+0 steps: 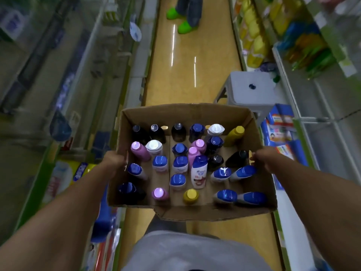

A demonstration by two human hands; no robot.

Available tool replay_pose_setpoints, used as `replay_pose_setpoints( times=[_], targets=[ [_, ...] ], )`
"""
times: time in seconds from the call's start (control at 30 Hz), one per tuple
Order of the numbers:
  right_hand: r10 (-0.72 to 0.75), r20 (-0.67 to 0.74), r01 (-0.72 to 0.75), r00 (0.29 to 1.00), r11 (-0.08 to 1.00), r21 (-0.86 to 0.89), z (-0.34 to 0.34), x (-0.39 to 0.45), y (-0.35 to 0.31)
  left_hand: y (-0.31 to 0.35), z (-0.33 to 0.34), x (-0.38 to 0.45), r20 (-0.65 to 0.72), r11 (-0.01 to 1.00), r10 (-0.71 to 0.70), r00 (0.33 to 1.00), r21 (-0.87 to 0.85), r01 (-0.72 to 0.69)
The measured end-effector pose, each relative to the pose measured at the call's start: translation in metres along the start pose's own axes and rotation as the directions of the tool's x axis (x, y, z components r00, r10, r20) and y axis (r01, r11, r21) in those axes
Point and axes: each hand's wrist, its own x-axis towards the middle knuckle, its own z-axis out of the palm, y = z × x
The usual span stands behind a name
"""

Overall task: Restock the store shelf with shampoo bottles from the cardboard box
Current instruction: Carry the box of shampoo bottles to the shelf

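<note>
A grey plastic stool [252, 89] stands on the tan aisle floor [181, 75]; beyond it, a person's 2 green shoes [180, 21].

Both arms outstretched, left hand [115, 160] and right hand [262, 158] gripping.

I carry the open cardboard box [187, 114] down the aisle — my left grip [115, 159] clamps its left wall, my right grip [262, 158] its right wall. Shampoo bottles [179, 163] fill it, mostly upright; a white one with a blue cap [199, 172] leans. A grey stool [252, 89] stands ahead on the right — beyond it, green shoes [183, 26].
</note>
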Motion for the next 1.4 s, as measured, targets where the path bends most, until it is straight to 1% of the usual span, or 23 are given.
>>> replay_pose_setpoints(
  times=[0.1, 0.2, 0.33, 0.53, 0.67, 0.73, 0.8, 0.9, 0.97, 1.1, 1.2, 1.27, 1.33, 1.4],
  targets=[
    [0.050, -0.037, -0.049, 0.998, 0.998, 0.037, 0.011, 0.033, -0.042, 0.049, 0.002, 0.047, 0.043, 1.000, 0.013, 0.999, 0.013, -0.014],
    [0.103, -0.036, -0.101, 0.994, 0.993, 0.062, 0.017, 0.059, -0.090, 0.106, 0.000, 0.092, 0.070, 0.999, 0.019, 0.997, 0.038, -0.022],
    [0.120, -0.074, -0.109, 0.990, 0.985, 0.133, 0.023, 0.101, -0.152, 0.183, 0.001, 0.154, 0.078, 0.997, 0.036, 0.996, 0.063, -0.041],
    [0.108, -0.070, -0.093, 0.992, 0.977, 0.190, 0.025, 0.166, -0.233, 0.285, 0.009, 0.234, 0.081, 0.991, 0.056, 0.995, 0.115, -0.065],
    [0.112, -0.088, -0.092, 0.990, 0.974, 0.206, 0.024, 0.216, -0.282, 0.350, 0.025, 0.284, 0.101, 0.986, 0.071, 0.992, 0.145, -0.085],
    [0.113, -0.098, -0.088, 0.989, 0.970, 0.227, 0.025, 0.245, -0.307, 0.380, 0.037, 0.308, 0.118, 0.987, 0.080, 0.990, 0.131, -0.095],
    [0.124, -0.116, -0.091, 0.985, 0.963, 0.255, 0.024, 0.274, -0.332, 0.413, 0.049, 0.334, 0.137, 0.987, 0.076, 0.988, 0.128, -0.094],
    [0.149, -0.168, -0.112, 0.974, 0.971, 0.213, 0.018, 0.310, -0.363, 0.463, 0.065, 0.374, 0.153, 0.981, 0.109, 0.982, 0.144, -0.131],
    [0.177, -0.170, -0.132, 0.969, 0.961, 0.244, 0.012, 0.329, -0.384, 0.497, 0.077, 0.402, 0.165, 0.978, 0.114, 0.980, 0.157, -0.140],
    [0.231, -0.231, -0.159, 0.945, 0.943, 0.292, 0.000, 0.347, -0.430, 0.570, 0.106, 0.435, 0.209, 0.944, 0.139, 0.968, 0.267, -0.193],
    [0.266, -0.273, -0.168, 0.924, 0.927, 0.335, -0.005, 0.369, -0.446, 0.620, 0.133, 0.454, 0.251, 0.927, 0.191, 0.949, 0.271, -0.258],
    [0.309, -0.298, -0.186, 0.903, 0.908, 0.376, -0.008, 0.383, -0.448, 0.650, 0.149, 0.467, 0.272, 0.911, 0.192, 0.943, 0.308, -0.275],
    [0.360, -0.315, -0.208, 0.878, 0.880, 0.427, -0.012, 0.394, -0.449, 0.681, 0.168, 0.485, 0.343, 0.873, 0.203, 0.917, 0.361, -0.328],
    [0.418, -0.320, -0.231, 0.850, 0.843, 0.486, -0.015, 0.401, -0.447, 0.713, 0.190, 0.497, 0.420, 0.842, 0.226, 0.879, 0.369, -0.393]
  ],
)
